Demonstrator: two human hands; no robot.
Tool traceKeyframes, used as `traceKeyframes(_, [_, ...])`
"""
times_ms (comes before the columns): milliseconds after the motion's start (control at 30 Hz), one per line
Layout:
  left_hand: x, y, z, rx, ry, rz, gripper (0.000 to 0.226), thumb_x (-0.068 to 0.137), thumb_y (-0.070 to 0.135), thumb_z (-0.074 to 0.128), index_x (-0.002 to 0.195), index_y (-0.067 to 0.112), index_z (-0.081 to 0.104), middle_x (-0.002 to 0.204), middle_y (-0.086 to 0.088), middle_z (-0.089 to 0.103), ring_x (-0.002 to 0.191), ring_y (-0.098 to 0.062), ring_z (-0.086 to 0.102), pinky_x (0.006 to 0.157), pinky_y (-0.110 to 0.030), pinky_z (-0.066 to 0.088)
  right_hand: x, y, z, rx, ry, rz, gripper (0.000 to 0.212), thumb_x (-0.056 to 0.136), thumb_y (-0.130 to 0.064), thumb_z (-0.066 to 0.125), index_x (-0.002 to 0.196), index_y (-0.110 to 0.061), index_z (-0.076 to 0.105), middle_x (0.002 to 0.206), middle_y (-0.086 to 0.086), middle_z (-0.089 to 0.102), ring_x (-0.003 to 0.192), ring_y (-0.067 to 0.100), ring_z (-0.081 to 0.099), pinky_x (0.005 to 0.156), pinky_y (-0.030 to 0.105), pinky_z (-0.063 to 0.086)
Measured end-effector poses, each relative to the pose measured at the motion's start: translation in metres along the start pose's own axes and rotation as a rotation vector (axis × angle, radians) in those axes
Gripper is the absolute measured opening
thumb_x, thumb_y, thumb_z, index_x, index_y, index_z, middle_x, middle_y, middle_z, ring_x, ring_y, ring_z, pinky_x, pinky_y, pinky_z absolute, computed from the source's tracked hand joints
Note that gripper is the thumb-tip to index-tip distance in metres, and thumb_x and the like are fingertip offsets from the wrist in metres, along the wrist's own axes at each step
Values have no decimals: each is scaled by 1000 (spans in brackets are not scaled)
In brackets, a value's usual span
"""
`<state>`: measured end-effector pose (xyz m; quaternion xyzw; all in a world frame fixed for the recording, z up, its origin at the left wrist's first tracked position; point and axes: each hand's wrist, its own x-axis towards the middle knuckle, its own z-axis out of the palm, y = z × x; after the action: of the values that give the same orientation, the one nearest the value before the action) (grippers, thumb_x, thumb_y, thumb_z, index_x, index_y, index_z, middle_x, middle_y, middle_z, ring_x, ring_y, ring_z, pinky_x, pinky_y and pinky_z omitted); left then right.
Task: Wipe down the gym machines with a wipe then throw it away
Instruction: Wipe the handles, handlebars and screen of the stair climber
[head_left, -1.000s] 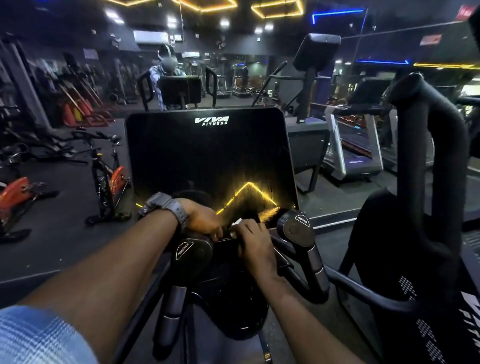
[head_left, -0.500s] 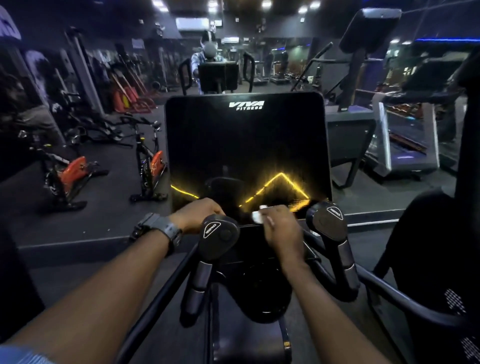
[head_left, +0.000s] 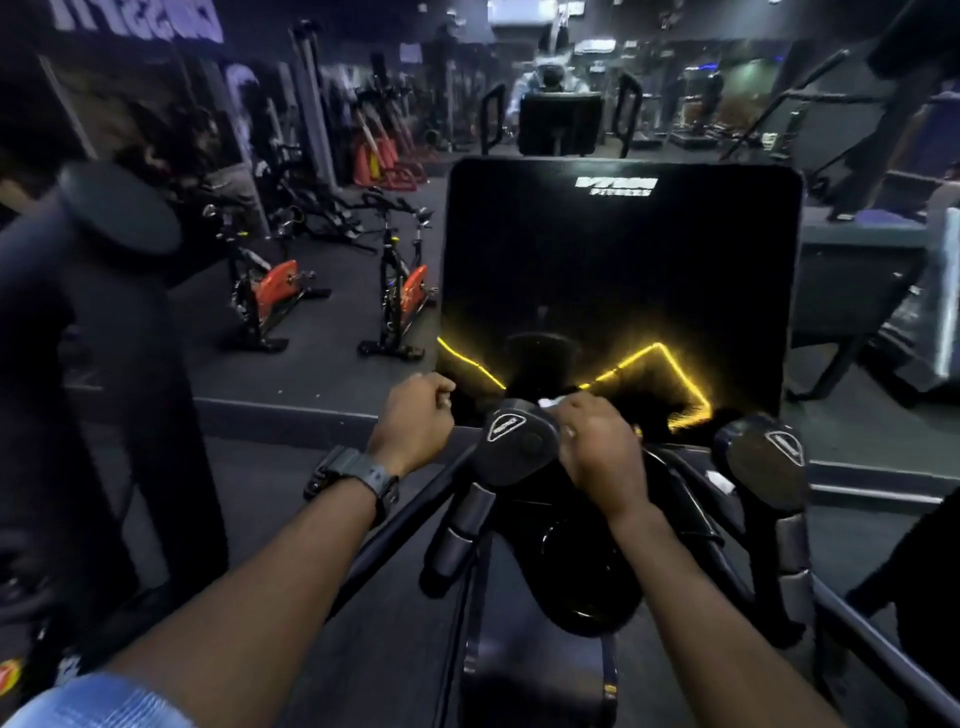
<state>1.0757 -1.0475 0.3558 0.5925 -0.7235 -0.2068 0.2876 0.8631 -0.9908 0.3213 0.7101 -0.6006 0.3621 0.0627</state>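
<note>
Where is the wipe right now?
In the head view, centre, the white wipe is pinched in the right hand, against the machine's left handle knob, below the black console.

Your left hand (head_left: 415, 415) sits left of the left handle (head_left: 514, 447), and your right hand (head_left: 597, 447) just right of it, with the wipe (head_left: 549, 402) at its far edge. The right handle (head_left: 763, 462) stands further right. The screen (head_left: 613, 280) rises behind both hands. Two exercise bikes (head_left: 400, 291) stand on the floor to the left.
</note>
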Motion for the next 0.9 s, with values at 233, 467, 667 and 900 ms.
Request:
traceKeyframes(233, [-5,-11,3,-165,54,-73,41,81,-6,43,108,15,65,107,-5,59,99,-24,57,86,-33,46,68,-31,76,-67,-509,-196,27,91,-32,57,116,-25,63,111,-6,58,112,19,57,81,27,48])
traceKeyframes(467, [9,-24,-2,-405,-18,-178,36,78,0,44,88,18,74,88,-6,74,86,-30,66,78,-35,52,91,-50,55,-176,-326,-506,26,91,-32,53,108,-20,69,105,2,58,98,24,55,69,37,54])
traceKeyframes(667, [16,-25,-14,-465,-81,-190,39,63,11,41,87,2,71,86,-11,73,86,-31,67,79,-40,53,97,-27,52,-185,-336,-508,36,91,-43,43,106,-20,67,104,4,59,101,24,57,76,35,51])
traceKeyframes(900, [31,-8,-16,-336,-39,-91,30,88,-4,43,83,15,65,91,-8,71,85,-26,67,75,-41,54,66,-39,41,-142,-376,-518,23,88,-31,51,87,-18,71,85,-4,63,82,21,64,63,15,43])
